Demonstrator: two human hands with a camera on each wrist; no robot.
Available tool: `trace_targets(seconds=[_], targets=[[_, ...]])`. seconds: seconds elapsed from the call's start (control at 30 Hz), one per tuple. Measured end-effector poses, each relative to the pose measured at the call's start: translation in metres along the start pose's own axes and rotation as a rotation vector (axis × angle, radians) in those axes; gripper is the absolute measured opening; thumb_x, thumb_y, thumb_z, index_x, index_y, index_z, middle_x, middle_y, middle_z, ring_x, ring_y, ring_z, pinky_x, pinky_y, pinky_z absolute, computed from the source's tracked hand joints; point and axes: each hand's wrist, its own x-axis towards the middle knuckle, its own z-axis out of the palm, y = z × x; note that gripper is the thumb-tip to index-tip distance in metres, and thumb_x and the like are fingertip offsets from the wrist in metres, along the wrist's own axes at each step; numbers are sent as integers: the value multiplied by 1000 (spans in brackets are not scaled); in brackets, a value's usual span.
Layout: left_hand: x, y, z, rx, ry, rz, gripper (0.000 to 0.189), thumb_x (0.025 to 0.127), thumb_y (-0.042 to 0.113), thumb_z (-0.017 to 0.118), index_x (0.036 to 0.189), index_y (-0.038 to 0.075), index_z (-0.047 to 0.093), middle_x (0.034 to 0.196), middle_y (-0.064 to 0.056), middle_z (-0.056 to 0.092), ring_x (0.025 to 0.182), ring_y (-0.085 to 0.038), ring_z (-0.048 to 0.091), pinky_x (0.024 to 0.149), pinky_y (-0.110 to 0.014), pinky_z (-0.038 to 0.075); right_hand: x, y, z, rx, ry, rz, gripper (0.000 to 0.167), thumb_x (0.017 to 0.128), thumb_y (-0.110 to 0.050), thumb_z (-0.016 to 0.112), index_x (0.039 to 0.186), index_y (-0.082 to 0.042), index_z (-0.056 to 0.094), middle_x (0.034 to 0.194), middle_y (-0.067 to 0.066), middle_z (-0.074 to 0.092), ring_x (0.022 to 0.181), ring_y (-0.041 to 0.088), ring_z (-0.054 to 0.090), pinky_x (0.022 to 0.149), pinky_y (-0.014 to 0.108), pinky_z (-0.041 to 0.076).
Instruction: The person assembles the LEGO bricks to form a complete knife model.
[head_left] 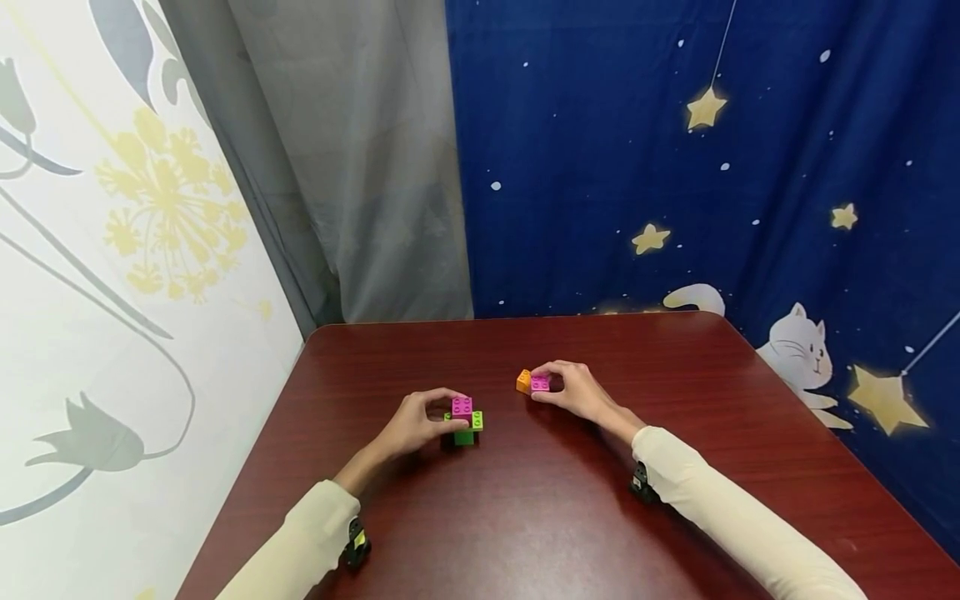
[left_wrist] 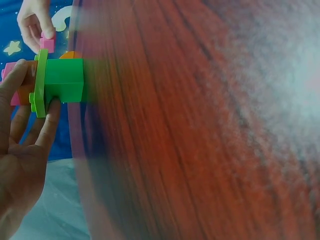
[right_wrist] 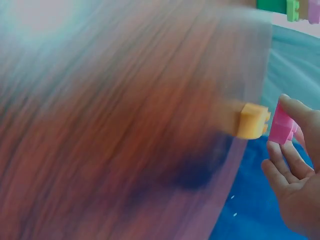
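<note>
My left hand (head_left: 416, 427) holds a small stack of toy building bricks between thumb and fingers. A green brick (left_wrist: 65, 80) is lowest in it, a wider lime green piece (left_wrist: 39, 85) lies over that, and a pink brick (head_left: 462, 406) tops it. The left wrist view also shows a brownish layer (left_wrist: 26, 89) under the pink, partly behind the fingers. To the right, my right hand (head_left: 573, 390) pinches another pink brick (right_wrist: 282, 123) by its edges. Close beside that brick, an orange brick (right_wrist: 251, 121) with a sloped side sits on the table, studs upward.
The dark red wooden table (head_left: 525, 517) has its far edge a little beyond both hands. Behind it hang a grey curtain (head_left: 382, 167) and a blue curtain (head_left: 585, 150) with stars. A white patterned wall (head_left: 112, 333) borders the left side.
</note>
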Motion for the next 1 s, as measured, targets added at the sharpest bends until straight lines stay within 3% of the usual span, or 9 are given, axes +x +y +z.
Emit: trace_targets(seconds=[0.33,0.6,0.83,1.0], targets=[[0,0,0,-26,6,-23,39,87,10,85,124,6,72,112,-19,73,97,-30,73,82,-26,59,10,-33,3,107,-25,-63,37,85,-23,89,118,-9,77,98,0,73,89,34,68,85,53,55],[1,1,0,4,3,-49,38,88,16,86,122,7,73,111,-13,75,96,-25,74,83,-29,60,18,-51,6,117,-21,-96,40,86,-29,89,119,-12,77,108,-3,75,97,22,69,89,45,58],[1,0,-1,31,8,-63,38,88,18,86,123,8,74,112,-10,75,95,-22,74,84,-30,60,22,-69,9,124,-37,-148,39,86,-31,88,119,-14,78,103,-6,74,94,26,70,84,32,56],[0,-2,-1,30,11,-57,39,88,18,86,123,6,74,113,-12,74,96,-24,74,84,-30,60,26,-81,14,98,-39,-193,39,85,-30,89,118,-13,78,101,-6,73,91,21,69,80,33,56]])
